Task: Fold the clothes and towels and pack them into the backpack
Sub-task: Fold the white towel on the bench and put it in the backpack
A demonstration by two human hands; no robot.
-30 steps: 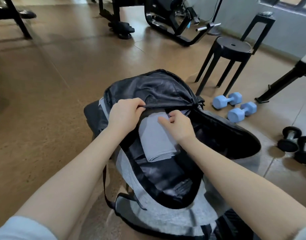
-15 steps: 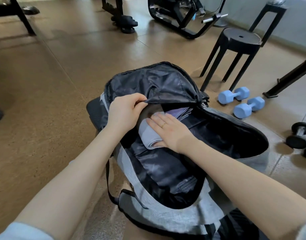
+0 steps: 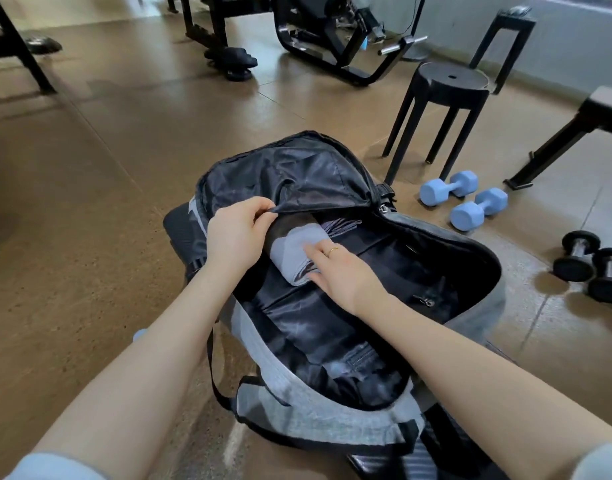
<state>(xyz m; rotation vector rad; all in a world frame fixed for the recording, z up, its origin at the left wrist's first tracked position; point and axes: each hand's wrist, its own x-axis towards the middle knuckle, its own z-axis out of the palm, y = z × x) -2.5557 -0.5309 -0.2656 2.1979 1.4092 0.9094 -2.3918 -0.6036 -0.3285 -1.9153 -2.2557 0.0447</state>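
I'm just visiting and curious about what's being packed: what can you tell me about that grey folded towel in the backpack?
The grey folded towel looks like soft, plain cloth, folded into a thick pad with a rounded fold at its near end. It lies half tucked under the black lining flap of the open backpack. The right hand presses on it with flat fingers; the left hand pinches the flap's edge beside it.

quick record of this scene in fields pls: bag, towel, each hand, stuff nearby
backpack: lying unzipped on the floor
towel: grey, folded, partly tucked under the pocket flap
left hand: pinches the flap edge, lifting it
right hand: flat fingers press on the towel
nearby: two blue dumbbells, black dumbbells, black stool
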